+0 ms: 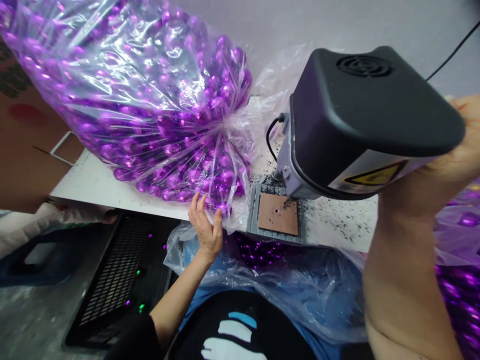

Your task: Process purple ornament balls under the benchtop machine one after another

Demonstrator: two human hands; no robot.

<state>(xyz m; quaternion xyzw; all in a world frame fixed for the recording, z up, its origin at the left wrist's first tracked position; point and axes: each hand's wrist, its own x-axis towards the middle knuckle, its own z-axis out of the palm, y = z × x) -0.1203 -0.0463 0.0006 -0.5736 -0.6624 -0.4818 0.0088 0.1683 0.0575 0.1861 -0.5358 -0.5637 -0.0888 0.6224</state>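
Observation:
My left hand (206,227) touches the lower edge of a large clear bag (161,115) full of shiny purple balls, its fingers apart and nothing held. At the right, my right hand (455,145) is mostly behind the black housing (375,110) of a bench machine; its fingers and whatever they hold are hidden. Under the machine head, a square brown plate (278,215) with a small purple spot near its centre lies on a grey metal base (254,210).
Dark shavings litter the white table (337,220). An open clear bag (311,290) with purple pieces hangs at my lap. A black crate (123,270) stands lower left, a cardboard box (26,135) left. Another person's sleeve (48,222) shows at left. More purple balls (463,295) lie right.

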